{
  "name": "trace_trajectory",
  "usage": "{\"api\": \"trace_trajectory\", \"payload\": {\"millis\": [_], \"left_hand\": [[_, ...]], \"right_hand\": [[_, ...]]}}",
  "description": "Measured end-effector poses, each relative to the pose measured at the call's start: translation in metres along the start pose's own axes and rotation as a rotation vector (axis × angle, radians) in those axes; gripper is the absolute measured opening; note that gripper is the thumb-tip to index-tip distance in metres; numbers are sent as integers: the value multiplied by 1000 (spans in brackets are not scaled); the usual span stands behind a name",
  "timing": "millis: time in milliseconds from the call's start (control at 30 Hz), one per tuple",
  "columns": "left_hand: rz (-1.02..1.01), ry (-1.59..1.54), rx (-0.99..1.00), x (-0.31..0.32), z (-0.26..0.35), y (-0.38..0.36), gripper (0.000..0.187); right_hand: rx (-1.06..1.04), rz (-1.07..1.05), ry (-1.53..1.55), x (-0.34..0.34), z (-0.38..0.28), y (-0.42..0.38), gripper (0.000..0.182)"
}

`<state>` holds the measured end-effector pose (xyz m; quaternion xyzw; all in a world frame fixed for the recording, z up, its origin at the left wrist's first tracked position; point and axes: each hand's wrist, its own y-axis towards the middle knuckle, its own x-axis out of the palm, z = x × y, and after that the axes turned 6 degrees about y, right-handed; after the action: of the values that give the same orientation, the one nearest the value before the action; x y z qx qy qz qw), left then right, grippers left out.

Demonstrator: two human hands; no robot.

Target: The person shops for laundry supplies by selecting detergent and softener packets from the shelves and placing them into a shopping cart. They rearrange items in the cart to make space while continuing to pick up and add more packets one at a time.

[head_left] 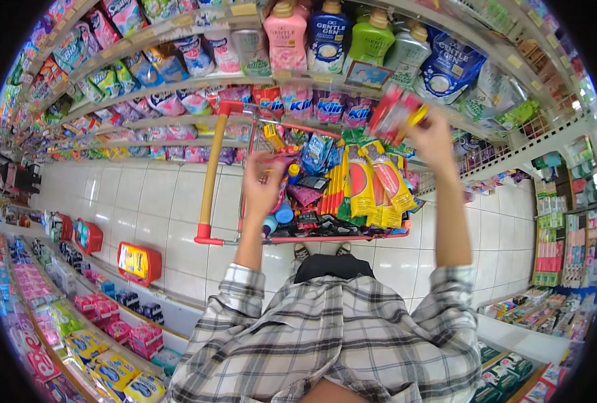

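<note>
My right hand (433, 138) is raised over the far right part of the shopping cart, its fingers closed on a red packet (394, 115) blurred by motion. Below it, yellow packets (387, 176) lie piled in the cart. Over the cart's left part is my left hand (263, 180), its fingers curled at a pink and red item (278, 168) that is hard to make out. Close to that hand are a blue-capped bottle (284, 213) and blue packets (317, 154). The cart has a yellow handle (212, 168) with red ends on the left.
Shelves ahead hold a pink bottle (286, 40), a dark blue bottle (329, 37) and a green bottle (370, 40). Red baskets (139, 263) stand on the tiled floor at left. A lower-left shelf holds yellow packs (115, 369). More racks (566, 221) stand at right.
</note>
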<state>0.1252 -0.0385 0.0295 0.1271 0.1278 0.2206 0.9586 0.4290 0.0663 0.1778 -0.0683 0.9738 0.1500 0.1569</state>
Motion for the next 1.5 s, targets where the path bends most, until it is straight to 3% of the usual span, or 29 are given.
{"api": "trace_trajectory", "payload": {"millis": [100, 133, 200, 400, 467, 533, 633, 767, 867, 1000, 1133, 1233, 1333, 1433, 1500], "left_hand": [[-268, -217, -42, 42, 22, -43, 51], [-380, -188, -90, 48, 34, -54, 57], [-533, -194, -149, 60, 24, -75, 54], [-651, -143, -388, 75, -16, -106, 33], [-426, -149, -353, 79, -31, -106, 28], [-248, 181, -320, 73, -46, -98, 27], [-160, 536, -212, 67, -48, -76, 23], [-115, 933, 26, 81, -46, -47, 17], [-258, 1131, -82, 94, -74, -37, 17], [-493, 1118, -64, 103, -111, -52, 18], [-381, 1054, -2, 103, -115, -61, 17], [-411, 1058, -13, 103, -81, -42, 17], [-261, 882, 40, 116, -17, 10, 17], [55, 504, 312, 142, 91, 73, 18], [64, 414, 478, 155, 161, 115, 19]], "right_hand": [[201, -197, 1, 45, 56, -67, 19], [281, -190, 161, 60, 64, -90, 19], [393, -179, 366, 77, 79, -124, 21], [561, -72, 520, 70, 120, -181, 23], [605, -13, 498, 48, 124, -179, 23], [583, 29, 478, 23, 133, -179, 22], [613, 99, 444, -10, 138, -180, 23], [643, 166, 476, -36, 148, -188, 21], [631, 213, 508, -45, 155, -197, 23], [695, 313, 575, -56, 153, -208, 23], [715, 442, 611, -72, 183, -233, 24], [757, 553, 627, -89, 188, -248, 23], [770, 687, 656, -106, 216, -273, 23], [819, 803, 645, -115, 242, -296, 22], [865, 812, 635, -117, 268, -317, 21]]}}
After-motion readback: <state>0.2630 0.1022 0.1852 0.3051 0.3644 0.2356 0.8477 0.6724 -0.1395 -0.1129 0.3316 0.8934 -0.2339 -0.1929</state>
